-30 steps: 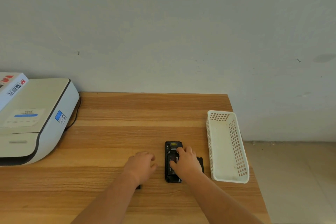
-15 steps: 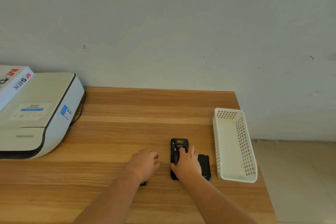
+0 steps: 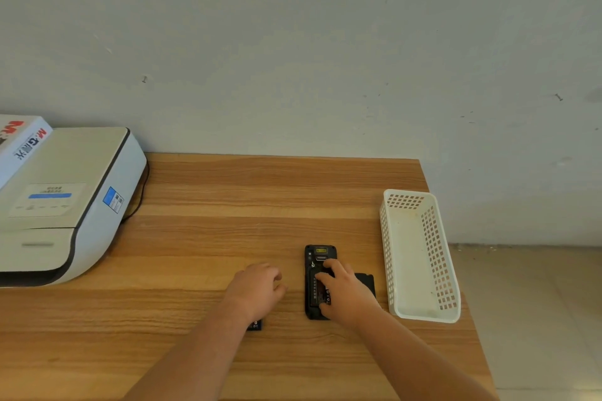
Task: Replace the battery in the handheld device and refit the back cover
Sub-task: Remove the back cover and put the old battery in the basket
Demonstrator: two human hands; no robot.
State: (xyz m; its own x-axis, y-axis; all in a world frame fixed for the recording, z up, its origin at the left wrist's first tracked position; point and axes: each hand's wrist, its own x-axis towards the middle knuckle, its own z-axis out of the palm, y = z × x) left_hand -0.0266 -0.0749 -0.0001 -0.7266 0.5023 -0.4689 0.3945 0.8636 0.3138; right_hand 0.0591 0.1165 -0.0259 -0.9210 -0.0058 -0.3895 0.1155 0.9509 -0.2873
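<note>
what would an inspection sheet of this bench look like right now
surface: wooden table, bare in the middle
job's things: handheld device lies back up, cover off, battery in its bay; back cover flat beside it; small black part under the left wrist
clutter: white basket, printer, box
grippers: right hand presses on the battery; left hand rests on the table
cables: black cable behind the printer
surroundings: grey wall, tiled floor
</note>
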